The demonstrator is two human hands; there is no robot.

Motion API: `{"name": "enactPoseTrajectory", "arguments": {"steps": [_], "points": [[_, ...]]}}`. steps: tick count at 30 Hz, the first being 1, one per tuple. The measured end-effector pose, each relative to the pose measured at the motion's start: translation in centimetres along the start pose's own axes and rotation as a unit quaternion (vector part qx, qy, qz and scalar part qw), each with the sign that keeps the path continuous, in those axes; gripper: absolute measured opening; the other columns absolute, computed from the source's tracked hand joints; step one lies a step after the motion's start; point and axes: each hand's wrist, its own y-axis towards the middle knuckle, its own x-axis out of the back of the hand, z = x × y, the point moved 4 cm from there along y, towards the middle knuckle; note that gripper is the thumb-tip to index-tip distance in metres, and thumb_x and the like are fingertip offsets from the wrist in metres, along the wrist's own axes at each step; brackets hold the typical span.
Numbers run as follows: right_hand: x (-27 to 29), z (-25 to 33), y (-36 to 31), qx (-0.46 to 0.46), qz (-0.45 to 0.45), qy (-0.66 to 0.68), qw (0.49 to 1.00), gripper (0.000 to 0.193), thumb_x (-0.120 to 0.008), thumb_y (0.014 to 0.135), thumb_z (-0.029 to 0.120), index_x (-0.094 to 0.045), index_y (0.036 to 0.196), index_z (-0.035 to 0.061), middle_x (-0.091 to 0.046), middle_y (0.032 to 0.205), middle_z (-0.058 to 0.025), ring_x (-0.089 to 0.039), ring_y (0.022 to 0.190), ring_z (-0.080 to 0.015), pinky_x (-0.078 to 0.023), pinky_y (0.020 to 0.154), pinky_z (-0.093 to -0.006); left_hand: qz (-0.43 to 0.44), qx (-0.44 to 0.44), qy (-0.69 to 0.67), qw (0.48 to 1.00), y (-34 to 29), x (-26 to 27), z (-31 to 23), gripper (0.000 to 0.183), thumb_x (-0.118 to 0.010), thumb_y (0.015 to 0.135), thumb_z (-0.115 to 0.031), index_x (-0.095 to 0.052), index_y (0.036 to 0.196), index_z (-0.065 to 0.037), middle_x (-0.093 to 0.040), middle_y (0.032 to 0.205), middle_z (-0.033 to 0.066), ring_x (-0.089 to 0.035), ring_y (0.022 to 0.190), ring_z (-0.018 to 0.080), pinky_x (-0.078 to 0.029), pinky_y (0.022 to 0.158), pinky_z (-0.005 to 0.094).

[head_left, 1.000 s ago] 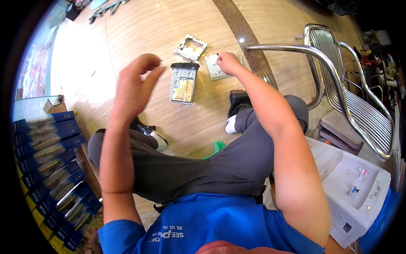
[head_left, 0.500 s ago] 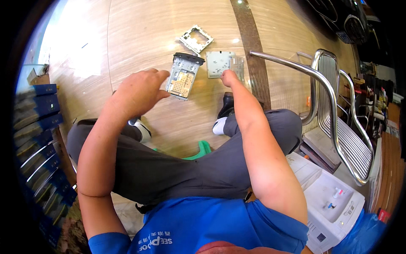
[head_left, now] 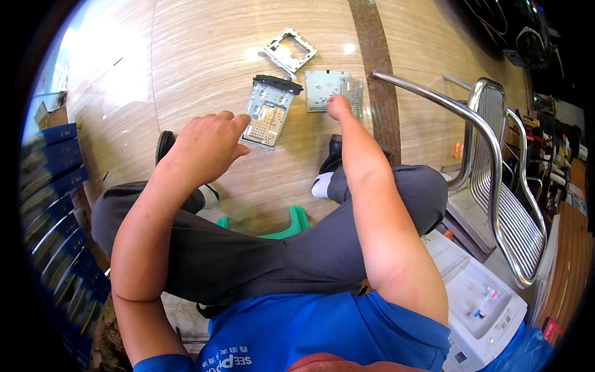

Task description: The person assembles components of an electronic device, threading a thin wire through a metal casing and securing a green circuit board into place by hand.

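An opened metal device case (head_left: 268, 118), like a car stereo, lies on the floor in front of me, with a black front edge and a gold-coloured panel. My left hand (head_left: 209, 146) is at its left side, thumb apart from the fingers, and nothing shows between them. Whether the fingertips touch the case, I cannot tell. To its right lies a flat silvery metal cover plate (head_left: 322, 87) with slots along its right side. My right hand (head_left: 338, 106) is closed over the plate's lower edge; whatever it may hold is hidden. Beyond the case rests a pale square frame (head_left: 291, 38).
A dark stripe (head_left: 377, 68) crosses the floor on the right, beside a metal-framed chair (head_left: 486, 124). A white water dispenser (head_left: 474, 304) stands near right. Blue boxes (head_left: 59, 155) are stacked at the left. Beneath me is a green stool (head_left: 291, 224).
The view has shifted slightly. My left hand sits a little lower against the case, and my right hand stays at the plate's lower edge. The metal parts keep their arrangement.
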Motion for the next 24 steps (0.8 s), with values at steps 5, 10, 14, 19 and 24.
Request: {"name": "enactPoseTrajectory", "arguments": {"steps": [5,10,14,19,24], "points": [[0.3,1.1,-1.0,0.036,-0.016,0.043,0.998,0.019,-0.063,0.08,0.02,-0.073,0.091,0.0088,-0.07,0.092,-0.015,-0.066,0.089,-0.0312,-0.051,0.083,-0.0382,0.003,0.005,0.003,1.0,-0.2,-0.5,0.3,0.043,-0.067,0.083,-0.021,-0.054,0.121,-0.004,-0.062,0.106,0.0157,-0.059,0.101,0.0357,-0.046,0.087,0.0443],[0.9,1.9,-2.2,0.059,-0.039,0.045,0.996,0.019,-0.063,0.081,0.021,-0.073,0.09,0.0074,-0.07,0.091,-0.0152,-0.066,0.089,-0.0313,-0.051,0.082,-0.0383,-0.043,0.024,-0.013,0.999,-1.0,1.5,0.6,0.045,-0.066,0.085,-0.021,-0.053,0.125,-0.005,-0.062,0.111,0.0177,-0.057,0.105,0.0368,-0.046,0.091,0.0442],[2.0,4.6,-3.9,0.093,-0.039,0.054,0.993,0.019,-0.063,0.081,0.021,-0.072,0.088,0.0064,-0.07,0.09,-0.0156,-0.066,0.088,-0.0321,-0.051,0.082,-0.0389,-0.121,0.042,-0.009,0.992,-2.1,3.6,2.5,0.045,-0.063,0.087,-0.022,-0.051,0.128,-0.005,-0.06,0.119,0.0186,-0.055,0.11,0.0369,-0.045,0.094,0.0431],[4.6,9.8,-6.9,0.123,-0.052,0.094,0.987,0.02,-0.062,0.082,0.022,-0.072,0.086,0.0053,-0.069,0.088,-0.017,-0.066,0.085,-0.0343,-0.052,0.078,-0.0397,-0.166,0.05,-0.028,0.984,-4.0,4.8,3.6,0.044,-0.061,0.089,-0.025,-0.051,0.127,-0.005,-0.06,0.12,0.0177,-0.054,0.113,0.0353,-0.044,0.096,0.0431],[8.8,13.9,-10.3,0.131,-0.191,0.117,0.966,0.019,-0.062,0.084,0.022,-0.07,0.088,0.0051,-0.069,0.085,-0.0193,-0.066,0.082,-0.0351,-0.051,0.076,-0.0414,-0.133,0.047,-0.035,0.989,-4.5,5.7,3.4,0.045,-0.061,0.089,-0.027,-0.051,0.128,-0.005,-0.061,0.118,0.017,-0.054,0.113,0.0345,-0.044,0.095,0.0428]]}}
